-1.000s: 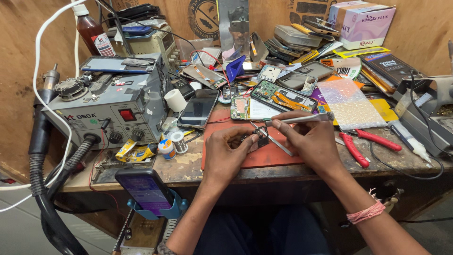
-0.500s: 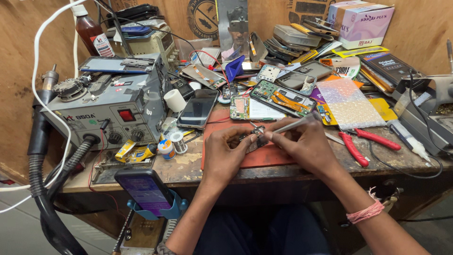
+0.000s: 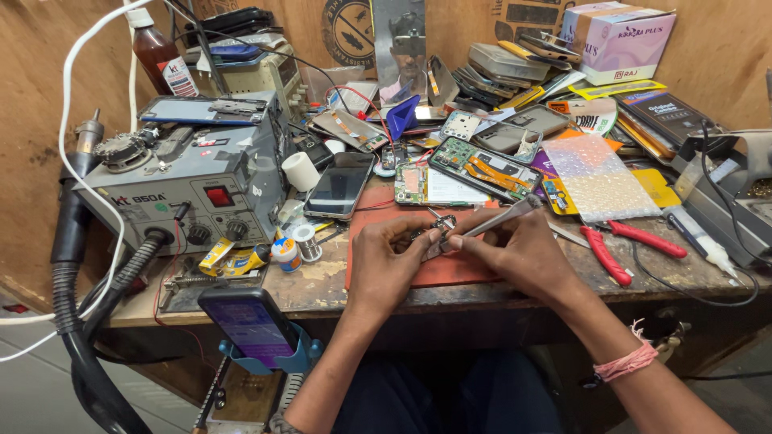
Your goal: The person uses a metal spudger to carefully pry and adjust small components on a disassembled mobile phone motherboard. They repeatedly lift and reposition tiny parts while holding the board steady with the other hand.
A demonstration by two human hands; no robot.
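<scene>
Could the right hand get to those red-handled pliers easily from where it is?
Probably yes. The red-handled pliers lie in the open on the bench just beside the right hand, nothing covering them, though that hand is holding tweezers now.

red mat (image 3: 458,269), red-handled pliers (image 3: 627,245), grey station (image 3: 189,181)

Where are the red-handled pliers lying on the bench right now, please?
In the head view the red-handled pliers lie on the workbench's right side, just right of the right hand, below the bubble-wrap sheet.
</scene>
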